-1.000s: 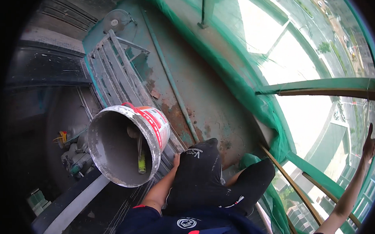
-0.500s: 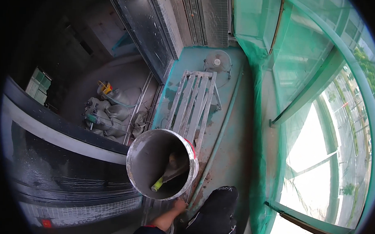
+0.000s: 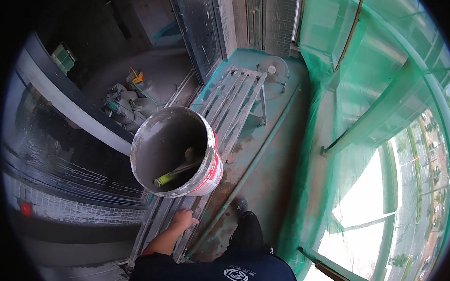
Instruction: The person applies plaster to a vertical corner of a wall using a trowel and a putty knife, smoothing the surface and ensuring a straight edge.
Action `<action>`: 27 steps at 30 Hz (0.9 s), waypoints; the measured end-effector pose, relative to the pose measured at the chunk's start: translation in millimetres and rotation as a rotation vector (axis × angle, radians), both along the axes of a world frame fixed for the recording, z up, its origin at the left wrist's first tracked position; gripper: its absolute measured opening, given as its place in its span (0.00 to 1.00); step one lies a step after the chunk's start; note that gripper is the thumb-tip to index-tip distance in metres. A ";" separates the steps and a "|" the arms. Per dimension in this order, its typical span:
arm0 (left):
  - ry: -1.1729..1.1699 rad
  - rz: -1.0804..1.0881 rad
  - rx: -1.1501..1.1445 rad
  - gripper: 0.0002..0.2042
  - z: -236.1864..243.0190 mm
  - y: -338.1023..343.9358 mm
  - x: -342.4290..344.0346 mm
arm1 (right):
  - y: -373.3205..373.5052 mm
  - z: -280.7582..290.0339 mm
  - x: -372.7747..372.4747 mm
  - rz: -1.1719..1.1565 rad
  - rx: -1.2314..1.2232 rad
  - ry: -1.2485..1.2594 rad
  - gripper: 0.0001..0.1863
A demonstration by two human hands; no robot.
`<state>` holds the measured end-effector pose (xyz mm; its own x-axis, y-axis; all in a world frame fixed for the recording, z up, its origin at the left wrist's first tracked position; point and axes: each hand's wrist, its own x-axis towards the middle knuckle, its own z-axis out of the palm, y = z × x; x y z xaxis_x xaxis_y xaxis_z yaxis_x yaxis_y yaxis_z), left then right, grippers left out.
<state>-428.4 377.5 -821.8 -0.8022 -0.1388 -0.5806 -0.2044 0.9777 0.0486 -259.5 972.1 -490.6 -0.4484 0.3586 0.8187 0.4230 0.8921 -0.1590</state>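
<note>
My left hand (image 3: 183, 220) presses down on the slatted bench (image 3: 203, 209), its fingers curled over the planks near the right edge. Just beyond it stands a white plaster-smeared bucket (image 3: 214, 172) with red markings, on the bench and apart from the hand. Inside the bucket lies a tool with a yellow-green handle end (image 3: 164, 179); a roundish brown part shows farther in, and its kind is unclear. My right hand is out of sight.
A floor fan (image 3: 273, 69) stands past the bench's far end. A long pipe (image 3: 264, 152) lies along the floor at right. Green netting (image 3: 302, 193) hangs beside a glazed drop. Sacks (image 3: 129, 107) and a yellow pail (image 3: 136, 77) sit through the doorway. My foot (image 3: 242, 205) is beside the pipe.
The view has shifted, so the bucket and bench appear farther left and more of the bench's near end shows. My torso has come into view. My left hand stays on the bench.
</note>
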 end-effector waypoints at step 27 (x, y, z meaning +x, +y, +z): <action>1.370 1.429 2.100 0.43 152.2 -13.8 -48.0 | -506.7 -44.7 -569.5 1.968 -1.313 -1.189 0.22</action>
<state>-476.4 363.6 -669.6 -0.6178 -0.7347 -0.2803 0.5673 -0.6633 0.4881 -829.0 465.4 -535.3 -0.5305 -0.8469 0.0358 0.0263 -0.0587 -0.9979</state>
